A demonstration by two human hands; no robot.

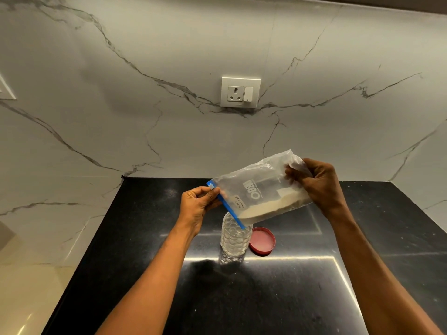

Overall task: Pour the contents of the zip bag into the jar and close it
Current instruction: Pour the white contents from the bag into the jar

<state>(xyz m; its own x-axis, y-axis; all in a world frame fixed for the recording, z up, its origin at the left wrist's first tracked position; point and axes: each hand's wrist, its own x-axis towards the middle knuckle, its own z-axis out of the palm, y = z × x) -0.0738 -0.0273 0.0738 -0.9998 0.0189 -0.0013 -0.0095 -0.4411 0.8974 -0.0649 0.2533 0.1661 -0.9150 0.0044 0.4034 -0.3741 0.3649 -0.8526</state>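
A clear zip bag with a blue zip strip and pale powder along its lower edge hangs tilted over a clear plastic jar standing on the black counter. The bag's lower zip corner sits at the jar's mouth. My left hand pinches the upper end of the blue strip. My right hand grips the bag's raised bottom end. The red lid lies flat on the counter just right of the jar.
The black polished counter runs from the marble wall toward me; its left edge drops off beside a pale surface. A white wall socket sits on the marble backsplash above.
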